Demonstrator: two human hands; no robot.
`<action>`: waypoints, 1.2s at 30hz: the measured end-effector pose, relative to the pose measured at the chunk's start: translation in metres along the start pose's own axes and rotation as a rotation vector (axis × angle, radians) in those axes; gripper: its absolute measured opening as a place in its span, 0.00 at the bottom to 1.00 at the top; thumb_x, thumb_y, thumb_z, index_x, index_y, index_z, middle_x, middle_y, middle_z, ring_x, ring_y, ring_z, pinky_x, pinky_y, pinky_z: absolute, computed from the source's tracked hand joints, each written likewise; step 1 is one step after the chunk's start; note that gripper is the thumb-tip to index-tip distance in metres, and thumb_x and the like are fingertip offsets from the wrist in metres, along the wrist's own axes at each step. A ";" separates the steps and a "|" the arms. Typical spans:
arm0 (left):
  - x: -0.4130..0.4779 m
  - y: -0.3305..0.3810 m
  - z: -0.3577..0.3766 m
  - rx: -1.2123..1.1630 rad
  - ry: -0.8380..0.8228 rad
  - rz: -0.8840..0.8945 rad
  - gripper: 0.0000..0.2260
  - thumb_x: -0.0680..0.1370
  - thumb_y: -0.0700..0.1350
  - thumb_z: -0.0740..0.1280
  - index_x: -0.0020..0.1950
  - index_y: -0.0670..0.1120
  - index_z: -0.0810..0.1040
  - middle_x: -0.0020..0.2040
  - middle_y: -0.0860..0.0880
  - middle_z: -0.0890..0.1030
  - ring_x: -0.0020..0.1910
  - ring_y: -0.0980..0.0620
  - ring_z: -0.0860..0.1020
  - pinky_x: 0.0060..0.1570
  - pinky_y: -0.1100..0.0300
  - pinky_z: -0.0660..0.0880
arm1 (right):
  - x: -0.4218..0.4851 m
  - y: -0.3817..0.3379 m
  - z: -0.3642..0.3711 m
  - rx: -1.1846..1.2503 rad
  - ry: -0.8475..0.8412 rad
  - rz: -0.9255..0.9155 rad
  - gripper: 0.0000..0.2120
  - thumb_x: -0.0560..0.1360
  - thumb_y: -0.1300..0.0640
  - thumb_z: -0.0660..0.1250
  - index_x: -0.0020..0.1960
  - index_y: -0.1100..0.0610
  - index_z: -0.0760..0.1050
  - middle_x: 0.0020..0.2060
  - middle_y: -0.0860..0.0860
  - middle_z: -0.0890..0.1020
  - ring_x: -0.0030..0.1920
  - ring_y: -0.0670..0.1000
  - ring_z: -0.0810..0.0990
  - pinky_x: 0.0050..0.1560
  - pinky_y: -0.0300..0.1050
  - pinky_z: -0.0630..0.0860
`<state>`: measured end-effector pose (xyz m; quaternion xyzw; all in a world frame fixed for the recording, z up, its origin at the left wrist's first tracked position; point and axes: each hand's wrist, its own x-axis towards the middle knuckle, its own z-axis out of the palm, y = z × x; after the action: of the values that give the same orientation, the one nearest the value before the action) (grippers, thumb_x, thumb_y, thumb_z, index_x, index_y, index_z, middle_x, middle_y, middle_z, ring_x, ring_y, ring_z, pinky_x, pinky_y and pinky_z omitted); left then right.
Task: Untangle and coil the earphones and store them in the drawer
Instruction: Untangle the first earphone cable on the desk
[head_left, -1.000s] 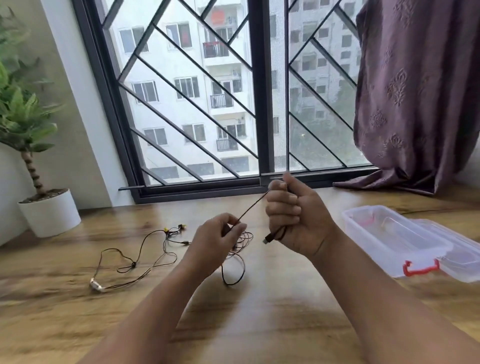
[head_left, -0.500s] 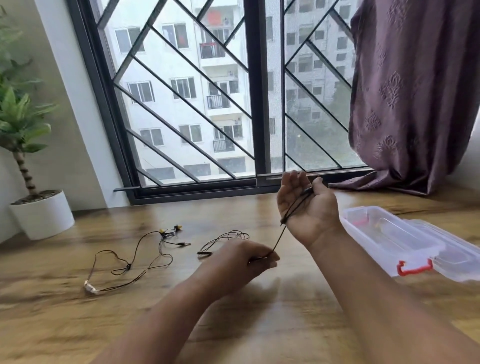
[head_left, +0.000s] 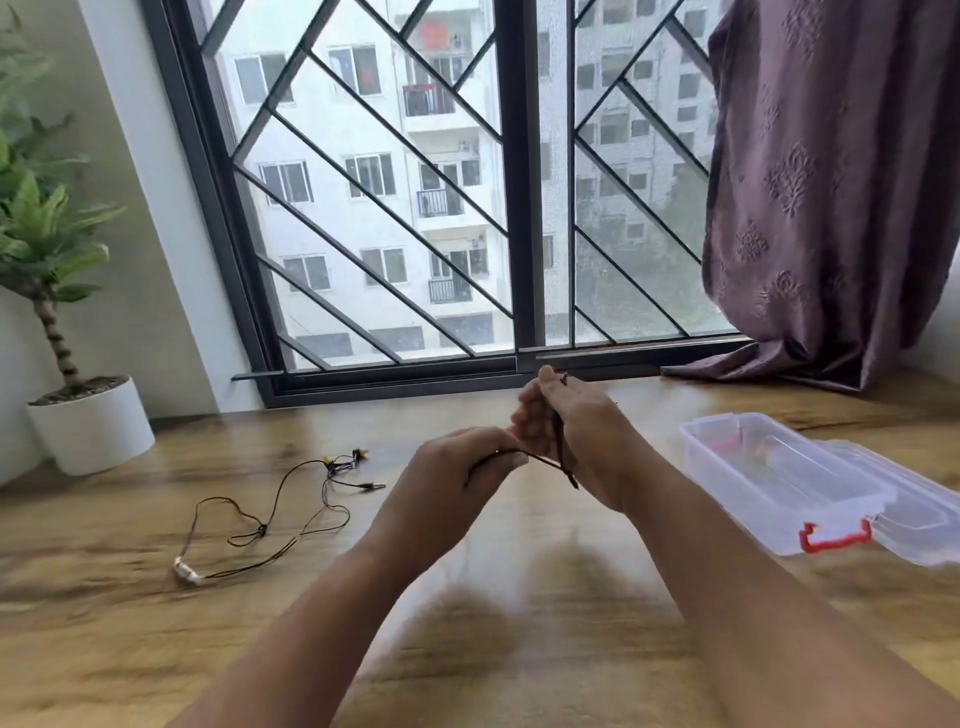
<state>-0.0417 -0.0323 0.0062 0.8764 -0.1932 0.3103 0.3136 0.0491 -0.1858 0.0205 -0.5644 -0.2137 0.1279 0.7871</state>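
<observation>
Head view: both hands raised over the counter (head_left: 519, 649), mid-coil on one black cable (head_left: 540, 457).
Right hand (head_left: 576, 436): palm up and tilted, fingers loosely curled; cable turns lie across the palm, plug end hanging just past the wrist.
Left hand (head_left: 457, 478): grip pinched narrow on the cable's free run, close beside the right palm.
Second earphones (head_left: 270, 514): loose and tangled, toward the counter's left side.
Clear box (head_left: 779, 478): open, near the right edge.
Technique (judgement): keep light tension, lay even turns, don't let loops slip off.
</observation>
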 end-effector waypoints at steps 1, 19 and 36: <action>0.000 0.000 0.000 -0.007 0.014 -0.003 0.02 0.79 0.43 0.70 0.47 0.47 0.82 0.37 0.58 0.79 0.36 0.59 0.76 0.39 0.67 0.71 | -0.002 0.001 0.002 -0.058 -0.033 0.001 0.17 0.86 0.50 0.56 0.49 0.60 0.75 0.36 0.56 0.78 0.35 0.51 0.81 0.39 0.45 0.81; 0.002 -0.013 -0.008 -0.085 0.240 -0.112 0.11 0.78 0.59 0.64 0.43 0.53 0.70 0.28 0.50 0.70 0.26 0.51 0.66 0.26 0.62 0.64 | -0.023 -0.013 0.007 -0.051 -0.575 0.363 0.27 0.77 0.33 0.61 0.33 0.54 0.71 0.19 0.45 0.63 0.17 0.41 0.58 0.19 0.33 0.57; -0.008 -0.016 0.025 -0.062 -0.297 -0.236 0.07 0.82 0.44 0.65 0.55 0.45 0.83 0.33 0.54 0.77 0.32 0.54 0.73 0.37 0.65 0.72 | -0.007 -0.022 -0.004 1.003 -0.251 -0.053 0.21 0.86 0.49 0.54 0.58 0.61 0.81 0.54 0.53 0.87 0.57 0.51 0.86 0.51 0.49 0.83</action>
<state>-0.0282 -0.0361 -0.0208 0.9189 -0.1428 0.1327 0.3429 0.0443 -0.1997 0.0384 -0.0923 -0.2331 0.2611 0.9322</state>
